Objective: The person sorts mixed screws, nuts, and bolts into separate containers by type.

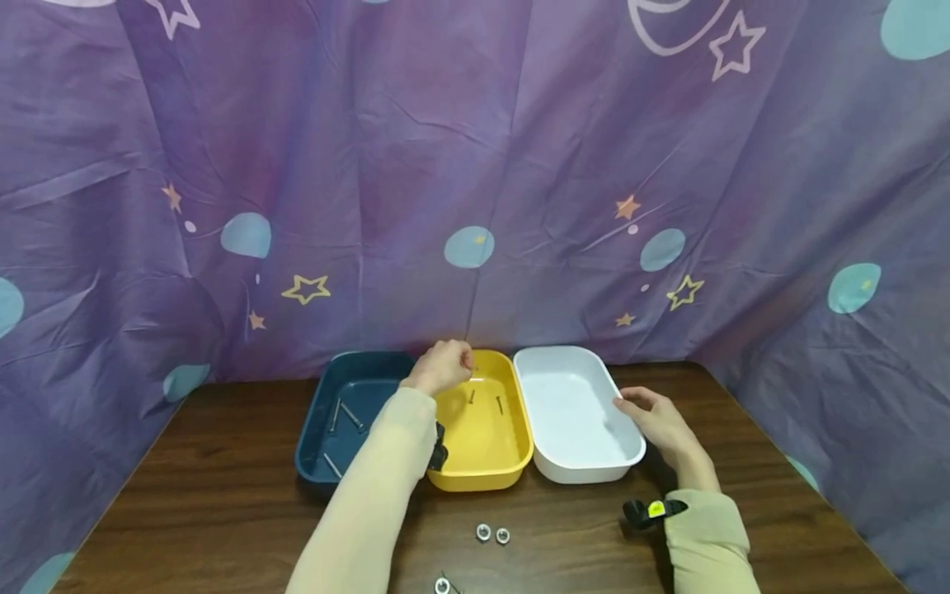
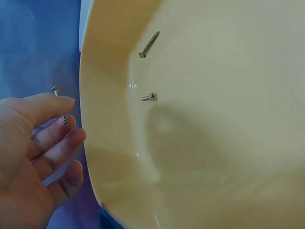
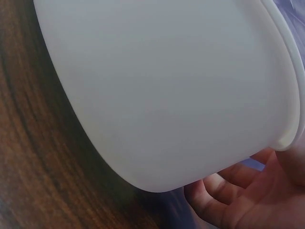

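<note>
Over the far end of the yellow tray (image 1: 478, 482), my left hand (image 1: 443, 368) pinches a small screw (image 2: 65, 119) between thumb and forefinger, its other fingers loosely bent. Two more screws (image 2: 150, 45) lie on that tray's floor in the left wrist view. My right hand (image 1: 664, 426) grips the right side of the white tray (image 1: 582, 475), with the thumb at the rim and the fingers (image 3: 209, 202) bent against the outer wall. No items show inside the white tray.
At the left stands a dark blue tray (image 1: 306, 450) with several long bolts (image 1: 352, 416), partly hidden by my left sleeve. Two metal nuts (image 1: 483, 532) lie on the wooden table (image 1: 185, 511) in front. Another nut (image 1: 442, 586) sits at the near edge beside thin screws. A purple curtain (image 1: 416, 165) hangs behind.
</note>
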`<state>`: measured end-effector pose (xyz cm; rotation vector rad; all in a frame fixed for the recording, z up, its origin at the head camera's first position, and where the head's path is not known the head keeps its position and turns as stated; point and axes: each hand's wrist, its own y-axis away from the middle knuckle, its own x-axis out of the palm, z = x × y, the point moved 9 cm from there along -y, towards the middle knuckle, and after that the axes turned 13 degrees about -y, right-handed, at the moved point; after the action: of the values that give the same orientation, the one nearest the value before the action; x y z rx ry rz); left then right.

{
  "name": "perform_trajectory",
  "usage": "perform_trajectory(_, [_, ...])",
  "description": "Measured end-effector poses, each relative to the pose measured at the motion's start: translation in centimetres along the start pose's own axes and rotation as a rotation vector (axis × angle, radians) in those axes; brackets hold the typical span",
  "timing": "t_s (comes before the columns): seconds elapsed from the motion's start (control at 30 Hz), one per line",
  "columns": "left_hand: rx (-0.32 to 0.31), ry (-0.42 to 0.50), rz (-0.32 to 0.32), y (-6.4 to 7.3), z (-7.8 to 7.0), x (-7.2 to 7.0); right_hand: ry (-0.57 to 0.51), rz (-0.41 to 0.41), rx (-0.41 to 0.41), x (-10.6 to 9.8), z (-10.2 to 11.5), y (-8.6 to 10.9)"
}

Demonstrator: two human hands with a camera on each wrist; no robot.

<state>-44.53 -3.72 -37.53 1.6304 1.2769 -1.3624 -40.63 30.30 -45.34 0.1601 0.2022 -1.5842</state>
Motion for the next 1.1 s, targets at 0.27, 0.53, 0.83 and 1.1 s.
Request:
perform_trajectory(0.27, [-0.025, -0.035, 0.006, -0.3, -0.1, 0.4, 0.013, -0.004, -0.003, 0.1, 0.0, 0.1])
perform_trajectory(0.53, [-0.012, -0.027, 0.023, -0.4, -0.1, 0.3, 0.019, -0.008, -0.005, 0.1, 0.1, 0.1])
perform_trajectory(0.83, [0.122, 0.002, 0.039, 0.8, -1.8, -0.5, 0.012, -0.006, -0.008, 0.1, 0.1, 0.1])
perform_trajectory(1.1, [0.263, 0.090, 0.029, 3.1, -3.5, -0.3, 0.009, 0.005, -0.002, 0.0, 0.0, 0.0])
